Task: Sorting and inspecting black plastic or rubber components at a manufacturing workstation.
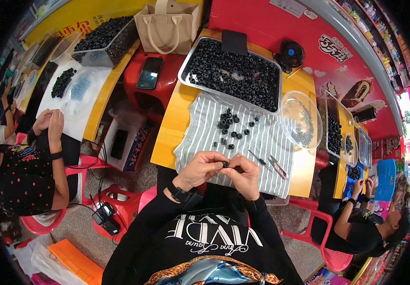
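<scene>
My left hand (200,169) and my right hand (246,175) meet over the near edge of a grey striped cloth (257,142). Together their fingertips pinch a small black ring (225,164). Several loose black rings (231,126) lie scattered on the cloth just beyond my hands. Further back stands a metal tray (185,71) heaped with many more black rings. A thin metal pick (261,161) and small tweezers (278,167) rest on the cloth to the right of my right hand.
A clear plastic bowl (301,118) sits at the right of the yellow table (167,137). A small black fan (290,54), a beige tote bag (167,26) and a phone (149,72) on a red stool lie behind. Other people work at tables on both sides.
</scene>
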{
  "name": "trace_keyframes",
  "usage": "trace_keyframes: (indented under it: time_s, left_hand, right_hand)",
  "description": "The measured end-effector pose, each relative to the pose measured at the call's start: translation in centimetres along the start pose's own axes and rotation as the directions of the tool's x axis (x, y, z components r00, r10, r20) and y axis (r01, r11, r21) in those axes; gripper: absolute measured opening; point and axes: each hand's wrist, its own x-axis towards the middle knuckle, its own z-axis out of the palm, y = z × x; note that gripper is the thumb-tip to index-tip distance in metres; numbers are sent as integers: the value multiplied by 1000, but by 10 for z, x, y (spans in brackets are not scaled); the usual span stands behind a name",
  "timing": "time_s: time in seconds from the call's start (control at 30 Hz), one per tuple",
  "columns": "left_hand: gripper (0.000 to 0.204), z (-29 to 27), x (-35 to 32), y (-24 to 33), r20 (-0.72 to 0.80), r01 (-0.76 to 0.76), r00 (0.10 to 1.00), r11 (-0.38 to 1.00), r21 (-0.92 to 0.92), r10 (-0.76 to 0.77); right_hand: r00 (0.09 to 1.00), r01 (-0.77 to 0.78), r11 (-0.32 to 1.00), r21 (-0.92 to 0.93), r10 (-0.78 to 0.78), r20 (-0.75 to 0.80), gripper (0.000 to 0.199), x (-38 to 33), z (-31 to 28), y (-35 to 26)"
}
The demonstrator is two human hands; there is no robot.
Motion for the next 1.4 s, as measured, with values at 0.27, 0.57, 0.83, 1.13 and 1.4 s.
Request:
trace_keyframes:
  time_s: [0.27, 0.57, 0.83, 1.13, 1.4]
  left_hand:
    - [21, -2, -1, -2, 25, -1, 1000, 1000, -29, 2]
    - [22, 1, -1, -4, -62, -48, 997, 998, -40, 45]
    - [21, 1, 0, -5, -84, -58, 995, 998, -34, 55]
    - [21, 2, 2, -5, -79, -99, 993, 992, -79, 92]
    - [21, 4, 1, -5, -95, -94, 991, 995, -21, 92]
  right_hand:
    - [1000, 4, 1000, 15, -4, 1, 20, -1, -3, -2]
    - [990, 108, 970, -216, -124, -61, 17, -4, 6, -18]
    - [990, 64, 979, -194, -87, -111, 17, -7, 12, -16]
    - [989, -8, 998, -63, -1, -147, 9, -9, 7, -13]
    - [991, 22, 998, -59, -29, -134, 13, -9, 11, -7]
